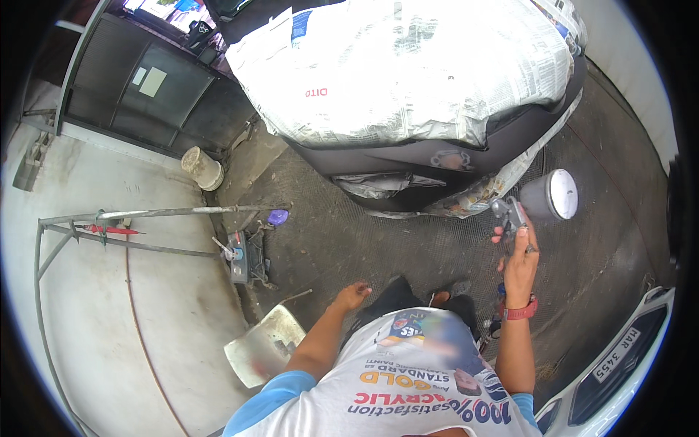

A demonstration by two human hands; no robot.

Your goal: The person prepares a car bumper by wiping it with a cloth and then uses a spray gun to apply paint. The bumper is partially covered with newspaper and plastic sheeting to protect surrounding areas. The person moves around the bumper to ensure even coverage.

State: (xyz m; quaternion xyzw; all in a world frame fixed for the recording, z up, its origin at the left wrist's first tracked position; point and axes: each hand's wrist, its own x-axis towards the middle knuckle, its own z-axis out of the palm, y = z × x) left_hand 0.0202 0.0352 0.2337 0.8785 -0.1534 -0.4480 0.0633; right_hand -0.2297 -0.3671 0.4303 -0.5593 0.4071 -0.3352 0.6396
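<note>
My right hand (520,264) is wrapped round a silvery spray gun (512,214), held out in front of me on the right. A cup (551,195) with a pale round lid sits on the gun's far side. Beyond them stands a car whose upper part is wrapped in newspaper (408,80). Its dark grey bumper (393,162) is bare, with a lighter patch (451,160) to the right. The gun is apart from the bumper. Low beside my body hangs my left hand (352,296), its fingers loosely bent and nothing visible in them.
A metal pipe frame (145,213) juts out from the left wall. Near it are a grey boxy tool (240,256), a purple thing (278,217) and a dirty bucket (202,168). A whitish stool (266,347) stands at lower left. Another car (619,364) is at lower right.
</note>
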